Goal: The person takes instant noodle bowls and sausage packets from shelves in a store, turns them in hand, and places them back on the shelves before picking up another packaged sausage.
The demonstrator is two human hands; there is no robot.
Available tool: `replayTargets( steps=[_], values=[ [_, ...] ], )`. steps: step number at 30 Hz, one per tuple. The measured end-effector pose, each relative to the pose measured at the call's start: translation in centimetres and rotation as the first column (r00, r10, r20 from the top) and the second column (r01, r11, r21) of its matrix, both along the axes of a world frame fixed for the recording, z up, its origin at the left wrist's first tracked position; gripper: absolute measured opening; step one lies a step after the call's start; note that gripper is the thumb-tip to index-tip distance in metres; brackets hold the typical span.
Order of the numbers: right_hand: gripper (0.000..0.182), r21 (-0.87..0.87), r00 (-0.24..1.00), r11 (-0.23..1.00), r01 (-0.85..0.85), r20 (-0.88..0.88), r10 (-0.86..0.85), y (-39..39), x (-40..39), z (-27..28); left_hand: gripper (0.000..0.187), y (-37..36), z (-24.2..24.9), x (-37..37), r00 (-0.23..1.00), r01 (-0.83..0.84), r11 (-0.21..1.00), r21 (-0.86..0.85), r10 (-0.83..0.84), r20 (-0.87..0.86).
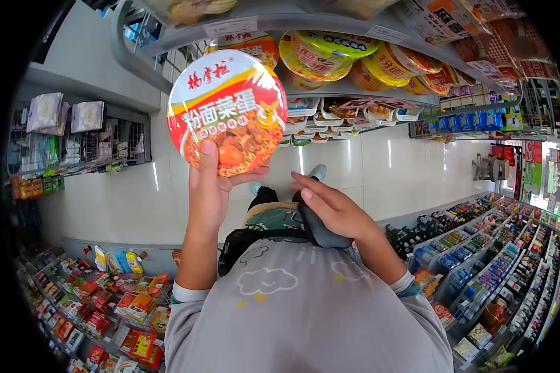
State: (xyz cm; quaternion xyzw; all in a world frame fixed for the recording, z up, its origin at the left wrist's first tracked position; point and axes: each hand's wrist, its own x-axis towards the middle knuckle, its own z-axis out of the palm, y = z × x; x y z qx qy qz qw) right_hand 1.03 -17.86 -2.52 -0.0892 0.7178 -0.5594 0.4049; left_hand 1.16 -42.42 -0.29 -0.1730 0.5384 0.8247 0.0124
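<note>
My left hand (213,186) grips a round instant noodle bowl (230,118), its thumb over the front and the fingers behind. The printed lid, red, white and yellow with a noodle picture, faces me. In front of my waist is my right hand (333,208), fingers stretched out and thumb apart, holding nothing. It overlaps a black bag (320,227) worn at the waist. Beyond the held bowl, more instant noodle bowls (323,53) line a shelf, some with green and yellow lids.
A grey shelf edge with price tags (230,26) runs across the top. Below the bowls are white trays of packed goods (330,118). Wire racks (81,137) stand to the left. Bottles (473,273) fill shelves at the right, and colourful packets (137,308) lie at lower left.
</note>
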Motion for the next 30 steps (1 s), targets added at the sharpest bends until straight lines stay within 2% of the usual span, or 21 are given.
replayTargets(
  steps=[1,3,6,9,13,20,22,27,30],
  values=[
    [0.061,-0.004,1.000,1.000,0.004,-0.002,-0.004,0.9,0.4,-0.4,0.061,-0.3,0.1,-0.3,0.999,0.030,0.998,0.049,-0.029,-0.022],
    [0.058,0.091,1.000,0.996,0.012,0.024,-0.015,2.6,0.9,-1.6,0.065,0.1,0.7,-1.3,1.000,0.002,1.000,0.008,-0.002,-0.010],
    [0.054,0.051,0.992,0.998,0.034,0.116,-0.039,4.7,1.2,-3.2,0.069,0.2,1.3,-2.4,0.999,-0.034,0.999,-0.004,0.034,0.025],
    [0.055,0.124,0.996,0.992,-0.026,0.093,0.014,5.8,0.5,-3.1,0.069,0.1,1.7,-3.2,0.999,-0.016,1.000,-0.016,0.017,0.049],
    [0.055,0.088,0.996,0.994,-0.068,0.060,0.063,7.5,-1.4,-2.6,0.068,0.7,2.4,-4.2,0.997,-0.018,0.999,0.032,0.016,0.069],
    [0.054,0.112,0.987,0.981,-0.157,0.036,0.154,11.9,-4.0,-2.7,0.068,2.2,2.9,-6.6,0.986,-0.140,0.990,-0.015,0.141,0.095],
    [0.053,0.099,0.984,0.979,-0.178,0.017,0.178,13.4,-4.9,-2.9,0.065,2.4,2.8,-7.2,0.989,-0.129,0.992,-0.016,0.130,0.065],
    [0.051,0.092,0.985,0.981,-0.171,0.012,0.171,17.0,-6.2,-2.9,0.064,3.0,2.2,-9.2,0.984,-0.172,0.985,0.012,0.172,0.045],
    [0.050,0.066,0.987,0.985,-0.160,0.008,0.160,19.4,-6.6,-2.7,0.064,3.3,2.0,-10.7,0.976,-0.212,0.977,-0.039,0.213,0.044]
  ],
)
